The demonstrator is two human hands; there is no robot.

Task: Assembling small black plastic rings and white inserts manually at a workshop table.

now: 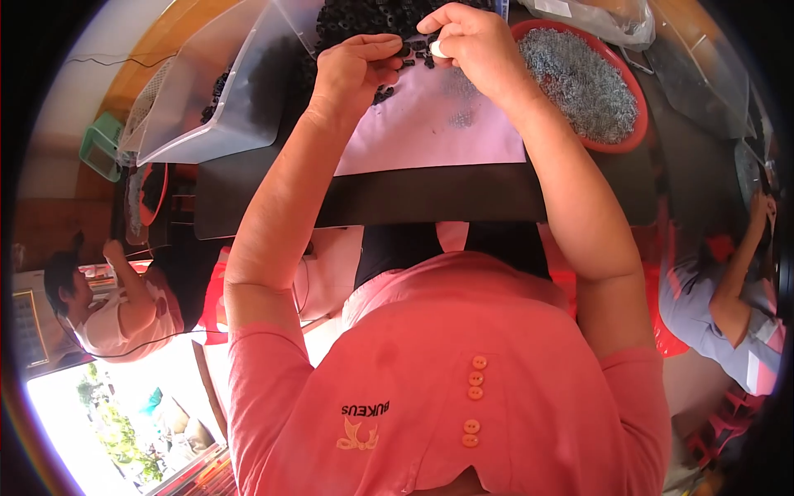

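Note:
My left hand (351, 70) is above the table's far side, thumb and fingers closed in a pinch on a small black part (404, 50). Close beside it, my right hand (480, 50) has its thumb and index finger curled toward each other; a white cover sits on one fingertip, and what they hold is too small to make out. Beneath the hands lies a pink sheet (430, 136), with a few loose black parts and a scatter of tiny silvery pieces (461, 116) on it. A heap of small black cylindrical parts (356, 18) rises just beyond.
A red basin (640, 112) full of small silvery metal pieces stands at the right. To the left is a translucent plastic bin (178, 149) with black parts inside. A clear bag (616, 25) lies at the far right. One person (124, 318) sits left, another (728, 306) right.

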